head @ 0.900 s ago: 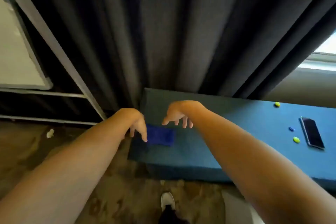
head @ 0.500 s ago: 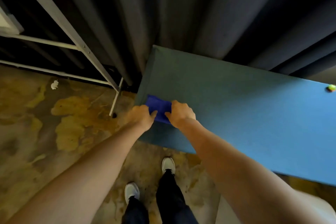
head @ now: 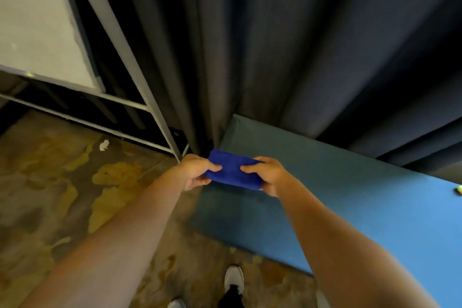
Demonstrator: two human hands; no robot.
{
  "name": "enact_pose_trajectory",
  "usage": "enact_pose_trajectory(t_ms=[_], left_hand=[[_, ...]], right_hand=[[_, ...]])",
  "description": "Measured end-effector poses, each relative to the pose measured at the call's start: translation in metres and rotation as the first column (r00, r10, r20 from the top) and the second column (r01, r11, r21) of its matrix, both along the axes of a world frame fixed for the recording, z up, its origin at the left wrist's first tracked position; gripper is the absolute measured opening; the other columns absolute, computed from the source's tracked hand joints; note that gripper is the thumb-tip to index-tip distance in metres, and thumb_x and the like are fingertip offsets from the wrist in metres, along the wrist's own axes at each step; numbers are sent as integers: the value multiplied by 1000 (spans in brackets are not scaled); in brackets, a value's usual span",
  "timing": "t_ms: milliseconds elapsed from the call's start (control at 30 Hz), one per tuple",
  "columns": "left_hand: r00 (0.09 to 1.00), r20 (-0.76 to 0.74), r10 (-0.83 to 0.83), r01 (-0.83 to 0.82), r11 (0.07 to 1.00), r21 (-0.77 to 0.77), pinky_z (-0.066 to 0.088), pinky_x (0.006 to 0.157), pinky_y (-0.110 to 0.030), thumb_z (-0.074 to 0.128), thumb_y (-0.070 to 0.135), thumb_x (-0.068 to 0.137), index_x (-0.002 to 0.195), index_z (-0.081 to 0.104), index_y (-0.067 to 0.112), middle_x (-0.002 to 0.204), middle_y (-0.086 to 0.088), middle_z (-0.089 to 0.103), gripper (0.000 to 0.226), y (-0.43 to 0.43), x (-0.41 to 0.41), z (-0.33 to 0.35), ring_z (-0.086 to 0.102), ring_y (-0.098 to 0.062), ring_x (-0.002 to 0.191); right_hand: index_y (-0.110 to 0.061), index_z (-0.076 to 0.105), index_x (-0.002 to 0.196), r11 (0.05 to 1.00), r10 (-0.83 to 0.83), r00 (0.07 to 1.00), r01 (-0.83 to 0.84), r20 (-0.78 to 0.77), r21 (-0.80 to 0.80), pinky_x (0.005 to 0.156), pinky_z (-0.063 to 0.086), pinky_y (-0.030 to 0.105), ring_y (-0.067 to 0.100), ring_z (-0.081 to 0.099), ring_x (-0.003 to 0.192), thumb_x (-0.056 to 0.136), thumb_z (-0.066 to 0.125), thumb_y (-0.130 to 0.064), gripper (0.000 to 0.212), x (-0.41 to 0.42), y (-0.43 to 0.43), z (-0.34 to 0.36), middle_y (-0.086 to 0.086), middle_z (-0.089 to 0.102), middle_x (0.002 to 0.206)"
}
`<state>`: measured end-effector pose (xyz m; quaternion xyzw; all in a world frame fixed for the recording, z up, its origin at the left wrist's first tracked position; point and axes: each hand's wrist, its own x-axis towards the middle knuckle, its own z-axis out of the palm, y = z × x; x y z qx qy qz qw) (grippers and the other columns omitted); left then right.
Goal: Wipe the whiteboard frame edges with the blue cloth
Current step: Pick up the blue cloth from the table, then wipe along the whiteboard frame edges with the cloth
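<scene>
A folded blue cloth [head: 232, 171] is held in the air just above the near left corner of the blue table [head: 337, 195]. My left hand [head: 196, 172] pinches its left end and my right hand [head: 268, 174] pinches its right end. The whiteboard [head: 32, 25] stands at the upper left, up and to the left of both hands. Its grey metal frame [head: 112, 30] slants down to a foot near my left hand. Only the board's lower right part is in view.
Dark grey curtains [head: 262, 45] hang behind the table and the board stand. A scrap of white paper [head: 104, 145] lies on the stained brown floor [head: 62, 195]. A small yellow-green object [head: 459, 189] sits at the table's right edge. My shoes [head: 233, 280] show at the bottom.
Both hands closed on the cloth where it lay on the table corner and lifted it off the surface. The view tilted up, so the whiteboard is back in sight.
</scene>
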<state>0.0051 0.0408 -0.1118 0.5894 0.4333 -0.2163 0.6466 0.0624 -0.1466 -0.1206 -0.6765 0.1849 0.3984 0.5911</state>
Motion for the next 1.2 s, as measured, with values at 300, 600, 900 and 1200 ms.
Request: enact_pose_trajectory(t_ms=[300,600,900,1200], left_hand=[[811,553,192,-237,971,10,54,58,-26,68,3,87,98,65,15,86,-1,73,17,149,9,249,68,-12,71],[497,863,88,-435,886,161,56,60,-26,73,10,86,103,72,8,90,-1,77,18,348,-41,454,72,-13,71],[377,926,-1,-526,823,215,56,62,-32,75,20,85,104,66,10,100,-8,73,23,547,-30,564,70,-24,87],[341,935,-101,-490,829,268,56,64,-32,71,17,88,112,60,11,107,-9,68,27,691,42,612,67,-25,94]], right_hand=[[3,67,110,872,112,893,-299,436,389,78,61,39,28,73,90,75,73,14,37,79,163,250,16,75,101],[-9,70,105,789,73,466,-568,882,235,67,60,30,22,75,84,78,80,1,30,56,372,478,7,76,97],[-10,61,122,830,-56,245,-527,968,182,88,59,41,29,67,102,83,78,-8,43,45,557,588,8,69,114],[-15,63,112,930,-44,97,-360,994,76,88,59,44,28,67,100,81,81,-11,36,96,696,645,7,69,112]])
